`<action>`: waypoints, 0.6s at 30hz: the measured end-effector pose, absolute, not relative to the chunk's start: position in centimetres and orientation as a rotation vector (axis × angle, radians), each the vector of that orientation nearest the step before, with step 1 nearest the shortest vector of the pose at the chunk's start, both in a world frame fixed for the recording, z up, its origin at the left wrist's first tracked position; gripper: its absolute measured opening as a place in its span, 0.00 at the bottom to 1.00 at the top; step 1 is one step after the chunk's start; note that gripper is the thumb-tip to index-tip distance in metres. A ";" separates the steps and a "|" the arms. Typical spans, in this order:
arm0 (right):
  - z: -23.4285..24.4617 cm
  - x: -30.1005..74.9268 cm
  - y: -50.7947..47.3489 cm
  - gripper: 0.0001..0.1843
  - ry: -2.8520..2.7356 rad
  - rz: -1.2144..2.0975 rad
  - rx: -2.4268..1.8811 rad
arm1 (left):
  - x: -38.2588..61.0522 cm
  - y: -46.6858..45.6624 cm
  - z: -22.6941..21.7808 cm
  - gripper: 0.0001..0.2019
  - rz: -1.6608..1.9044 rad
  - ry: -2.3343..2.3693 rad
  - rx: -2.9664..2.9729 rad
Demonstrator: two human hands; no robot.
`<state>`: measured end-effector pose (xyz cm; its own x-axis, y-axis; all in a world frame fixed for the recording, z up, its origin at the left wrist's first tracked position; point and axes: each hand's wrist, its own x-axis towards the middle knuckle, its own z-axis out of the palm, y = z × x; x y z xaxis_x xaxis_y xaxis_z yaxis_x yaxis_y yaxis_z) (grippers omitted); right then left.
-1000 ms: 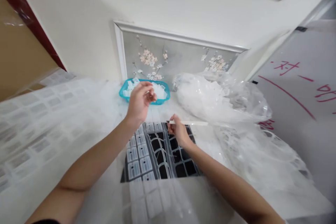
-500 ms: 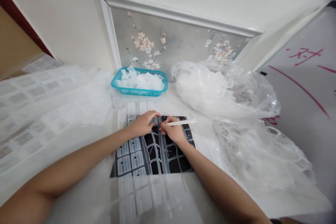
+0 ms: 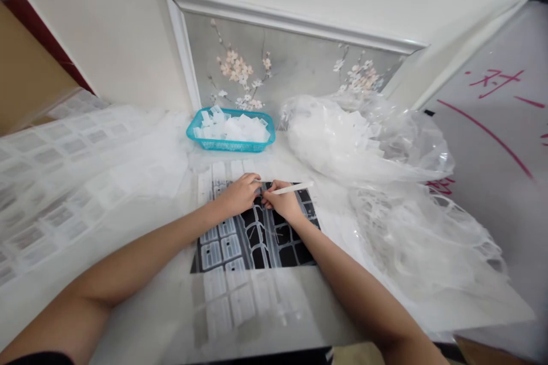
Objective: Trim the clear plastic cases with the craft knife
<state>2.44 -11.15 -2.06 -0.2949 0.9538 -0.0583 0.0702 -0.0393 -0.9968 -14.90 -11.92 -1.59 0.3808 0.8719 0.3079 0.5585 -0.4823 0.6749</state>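
Observation:
My left hand (image 3: 238, 193) rests with curled fingers on a clear plastic sheet of small die-cut pieces (image 3: 231, 239), which lies over a black mat (image 3: 291, 251). Its fingertips pinch at the sheet's far edge. My right hand (image 3: 282, 203) sits just beside it, closed around a thin white stick-like tool (image 3: 291, 188) that points right. Both hands meet at the top of the black mat. A teal basket (image 3: 201, 141) holding several loose clear pieces stands beyond the hands.
A big heap of crumpled clear plastic scrap (image 3: 363, 148) lies at the right. More die-cut plastic sheets (image 3: 64, 171) drape over the left. A framed flower picture (image 3: 274, 68) leans on the wall; a white board with red writing (image 3: 496, 102) stands at right.
My left hand has come back from the teal basket down to the sheet beside my right hand. The view has tilted downwards.

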 end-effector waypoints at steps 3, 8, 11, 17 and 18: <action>-2.0 2.3 -11.0 0.11 -1.483 1.426 -1.171 | -15.5 -11.3 -1.3 0.06 1.308 1.119 1.452; -2.5 2.2 -10.5 0.12 -1.484 1.451 -1.201 | -16.9 -11.0 0.1 0.05 1.742 1.035 0.644; -2.0 2.4 -10.1 0.12 -1.510 1.512 -1.187 | -17.3 -11.3 1.2 0.06 1.772 0.839 0.331; 0.6 1.6 -9.5 0.12 -1.539 1.547 -1.057 | -19.1 -11.3 2.5 0.08 1.603 0.874 0.583; 0.8 1.4 -9.4 0.11 -1.549 1.546 -1.038 | -19.4 -11.5 2.4 0.08 1.577 0.953 0.720</action>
<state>1.44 -9.39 0.77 -0.4303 0.9008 -0.0579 0.0600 -0.0355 -0.9976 -19.36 -11.48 2.36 -0.2114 0.9767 -0.0371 -0.4875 -0.0724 0.8701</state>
